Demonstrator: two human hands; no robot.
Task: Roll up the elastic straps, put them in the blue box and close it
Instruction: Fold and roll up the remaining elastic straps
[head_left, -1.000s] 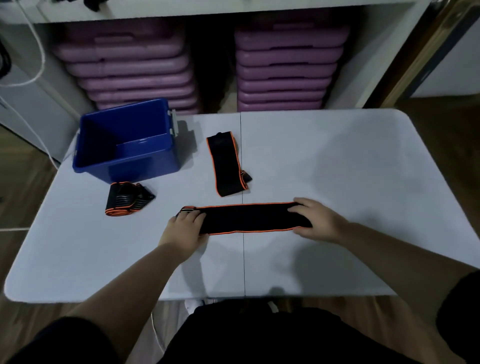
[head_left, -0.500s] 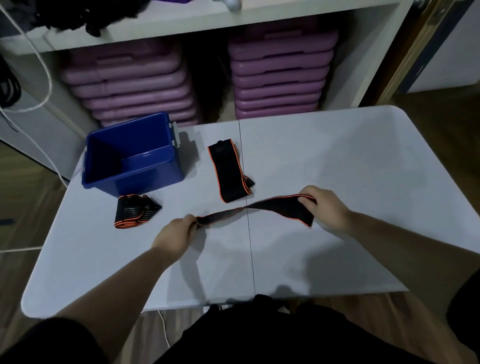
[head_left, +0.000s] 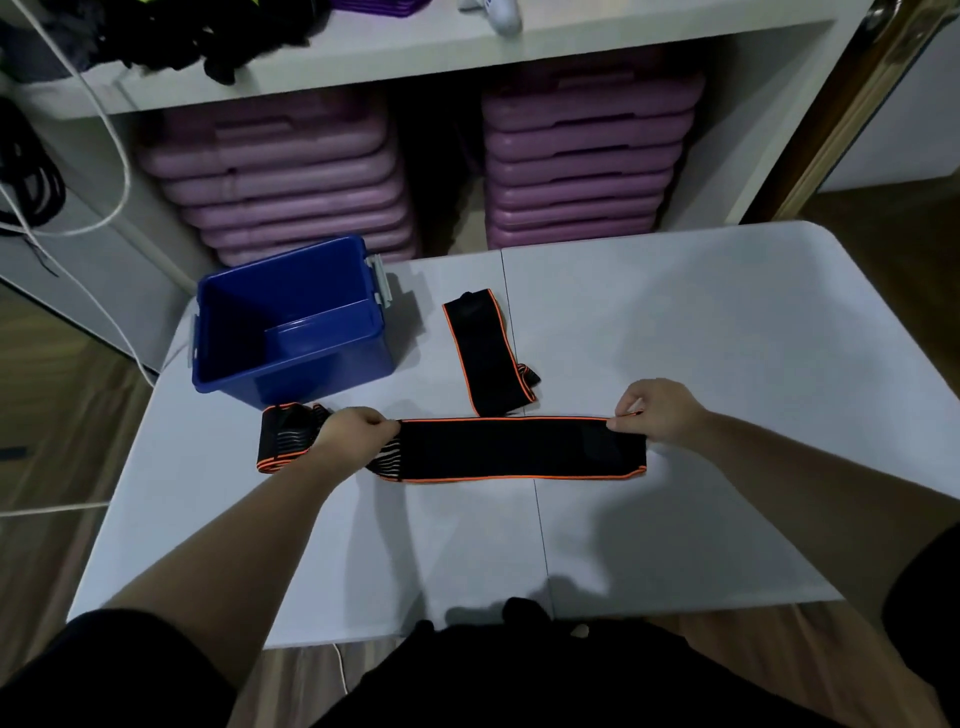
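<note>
A black elastic strap with orange edges (head_left: 514, 449) is stretched out flat across the middle of the white table (head_left: 701, 332). My left hand (head_left: 350, 434) pinches its left end and my right hand (head_left: 657, 410) pinches its right end. A second flat strap (head_left: 485, 353) lies just behind it, pointing away from me. A rolled strap (head_left: 283, 439) rests at the left, partly hidden by my left hand. The blue box (head_left: 291, 322) stands open at the table's back left, with no lid in view.
Behind the table, stacks of purple boards (head_left: 587, 150) fill a white shelf unit. White cables (head_left: 111, 135) hang at the left, close to the blue box. The table's front edge runs near my body.
The strap was lifted and twisted between my hands, then laid flat again. It now lies slightly farther back and to the right, and my hands hold it by the ends.
</note>
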